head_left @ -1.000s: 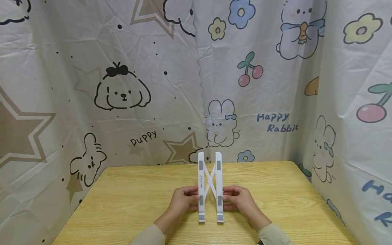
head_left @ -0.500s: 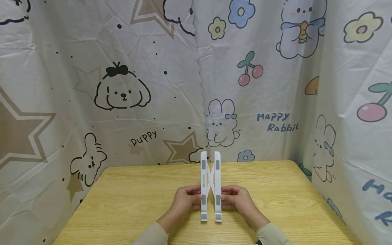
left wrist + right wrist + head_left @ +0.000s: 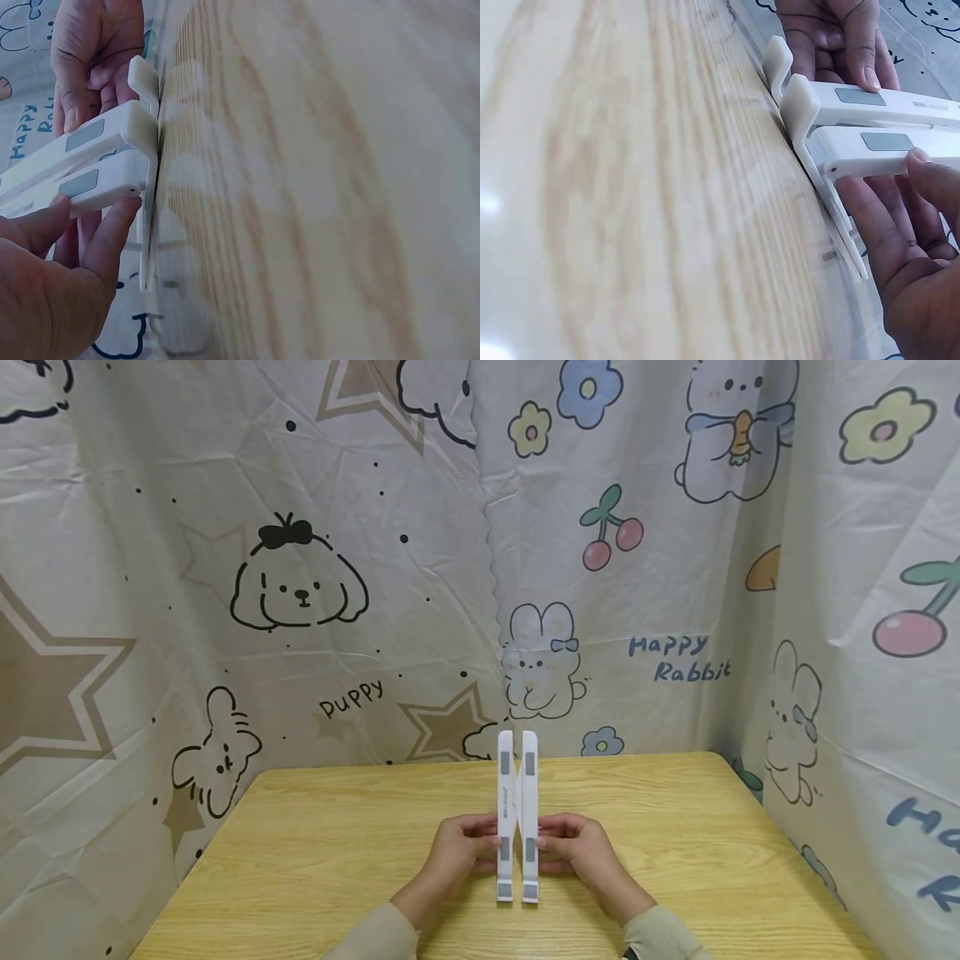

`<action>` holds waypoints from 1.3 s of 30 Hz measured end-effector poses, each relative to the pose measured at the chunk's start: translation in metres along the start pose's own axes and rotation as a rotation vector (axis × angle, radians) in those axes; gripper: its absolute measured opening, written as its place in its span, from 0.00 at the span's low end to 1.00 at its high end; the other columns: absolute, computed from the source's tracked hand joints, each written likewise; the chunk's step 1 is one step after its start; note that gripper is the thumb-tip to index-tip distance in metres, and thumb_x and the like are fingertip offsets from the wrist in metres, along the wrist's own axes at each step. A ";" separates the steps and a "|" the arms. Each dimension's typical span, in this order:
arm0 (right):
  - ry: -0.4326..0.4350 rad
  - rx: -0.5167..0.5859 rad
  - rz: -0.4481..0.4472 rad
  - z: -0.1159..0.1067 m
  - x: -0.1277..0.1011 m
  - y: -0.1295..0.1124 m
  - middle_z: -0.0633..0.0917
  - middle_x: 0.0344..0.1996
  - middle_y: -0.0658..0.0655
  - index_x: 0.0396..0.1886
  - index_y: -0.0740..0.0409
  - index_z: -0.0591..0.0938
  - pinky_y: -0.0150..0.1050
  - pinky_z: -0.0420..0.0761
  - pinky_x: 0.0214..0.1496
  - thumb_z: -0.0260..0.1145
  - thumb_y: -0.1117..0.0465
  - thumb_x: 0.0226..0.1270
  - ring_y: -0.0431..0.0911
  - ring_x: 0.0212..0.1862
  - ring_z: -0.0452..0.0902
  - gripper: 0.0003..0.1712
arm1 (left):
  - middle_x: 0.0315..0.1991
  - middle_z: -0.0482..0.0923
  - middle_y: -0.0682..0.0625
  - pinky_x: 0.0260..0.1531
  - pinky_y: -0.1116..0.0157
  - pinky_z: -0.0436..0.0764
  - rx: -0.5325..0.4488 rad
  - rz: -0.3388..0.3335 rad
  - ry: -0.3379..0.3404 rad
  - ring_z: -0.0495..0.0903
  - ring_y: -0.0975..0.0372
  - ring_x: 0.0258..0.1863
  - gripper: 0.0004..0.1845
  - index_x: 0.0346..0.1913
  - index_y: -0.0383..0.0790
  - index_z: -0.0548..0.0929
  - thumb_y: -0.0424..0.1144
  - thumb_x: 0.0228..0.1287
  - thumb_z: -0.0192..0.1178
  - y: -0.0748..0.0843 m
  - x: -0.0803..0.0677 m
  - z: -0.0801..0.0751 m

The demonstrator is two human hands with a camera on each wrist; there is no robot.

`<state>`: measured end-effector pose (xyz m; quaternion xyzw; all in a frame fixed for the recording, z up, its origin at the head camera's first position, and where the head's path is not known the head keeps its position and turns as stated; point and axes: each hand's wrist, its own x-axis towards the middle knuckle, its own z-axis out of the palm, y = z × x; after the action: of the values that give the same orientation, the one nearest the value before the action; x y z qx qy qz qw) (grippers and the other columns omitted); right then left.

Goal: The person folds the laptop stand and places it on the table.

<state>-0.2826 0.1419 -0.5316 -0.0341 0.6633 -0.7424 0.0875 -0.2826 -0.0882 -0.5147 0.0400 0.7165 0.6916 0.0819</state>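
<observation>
A white folding laptop stand with grey pads stands on the table, its two long arms almost side by side with a thin gap between them. My left hand pinches the left arm near its lower end, thumb on top and fingers below. On the other side my right hand pinches the right arm the same way. Both wrist views show the stand's upturned front lips and the thumbs beside the grey pads. The crossed struts between the arms are mostly hidden.
The wooden table stretches out on both sides of the stand. A patterned cloth curtain hangs along its back and both sides.
Both hands have moved toward each other, bringing the stand's two arms close together. The crossed struts, plain to see a second ago, have folded nearly out of sight.
</observation>
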 end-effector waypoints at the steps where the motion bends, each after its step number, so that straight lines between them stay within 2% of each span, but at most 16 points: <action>1: 0.002 0.001 0.002 0.000 0.000 0.000 0.86 0.42 0.61 0.60 0.71 0.80 0.54 0.90 0.46 0.73 0.69 0.64 0.50 0.42 0.87 0.25 | 0.46 0.84 0.43 0.37 0.53 0.90 0.000 -0.002 0.001 0.85 0.60 0.40 0.21 0.61 0.36 0.84 0.26 0.65 0.67 0.000 0.000 0.000; 14: 0.003 0.006 -0.012 0.006 -0.001 0.003 0.86 0.41 0.59 0.59 0.72 0.80 0.53 0.90 0.46 0.73 0.69 0.64 0.49 0.42 0.86 0.24 | 0.44 0.85 0.43 0.37 0.52 0.90 -0.034 0.022 -0.023 0.86 0.60 0.38 0.21 0.61 0.33 0.84 0.26 0.64 0.68 -0.002 0.000 0.005; 27: -0.003 0.011 -0.010 0.008 -0.001 0.002 0.85 0.41 0.59 0.59 0.72 0.80 0.54 0.89 0.46 0.72 0.69 0.65 0.49 0.42 0.86 0.23 | 0.47 0.85 0.41 0.40 0.53 0.90 -0.048 0.013 -0.035 0.86 0.58 0.41 0.23 0.64 0.35 0.81 0.26 0.65 0.67 -0.004 -0.001 0.010; 39: -0.018 -0.008 -0.010 0.008 0.002 -0.001 0.85 0.42 0.60 0.58 0.71 0.80 0.55 0.89 0.47 0.72 0.70 0.64 0.49 0.41 0.86 0.23 | 0.47 0.84 0.41 0.40 0.54 0.90 -0.077 0.019 -0.024 0.86 0.58 0.41 0.24 0.65 0.34 0.80 0.25 0.66 0.66 -0.002 -0.004 0.011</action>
<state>-0.2832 0.1336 -0.5298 -0.0444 0.6654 -0.7397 0.0898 -0.2768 -0.0783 -0.5164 0.0522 0.6879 0.7188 0.0854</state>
